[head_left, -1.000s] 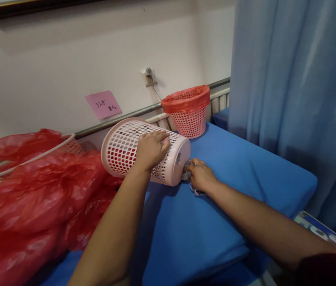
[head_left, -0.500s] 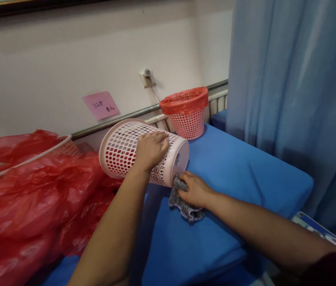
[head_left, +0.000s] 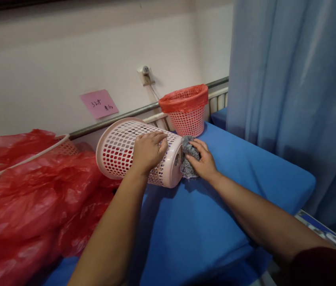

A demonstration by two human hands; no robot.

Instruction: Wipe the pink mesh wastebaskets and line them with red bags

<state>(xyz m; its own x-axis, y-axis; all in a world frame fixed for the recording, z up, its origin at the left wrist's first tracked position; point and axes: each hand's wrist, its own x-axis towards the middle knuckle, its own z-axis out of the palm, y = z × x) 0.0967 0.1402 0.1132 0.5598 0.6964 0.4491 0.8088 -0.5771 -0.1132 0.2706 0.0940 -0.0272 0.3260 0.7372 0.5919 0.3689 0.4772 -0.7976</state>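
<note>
A pale pink perforated wastebasket [head_left: 120, 149] lies on its side on the blue-covered bed [head_left: 215, 234], its base turned to the right. My left hand [head_left: 150, 151] rests on the basket's side with the fingers stretched out, palm against the holes. In my right hand [head_left: 203, 161] is a grey cleaning cloth [head_left: 188, 159] with a light purple edge, pressed to the base of the basket. The cloth covers most of the base and part of its dark label.
Behind stands a second basket [head_left: 187, 121] lined with a red bag. Red plastic bags [head_left: 37, 206] heap up on the left, with a white rim [head_left: 37, 155] among them. A metal rail [head_left: 114, 119] runs along the wall; a blue curtain [head_left: 290, 99] hangs at right.
My right hand has moved the cloth up from the lower edge of the basket's base onto its flat face. The left hand stays on the side, and the basket has barely shifted.
</note>
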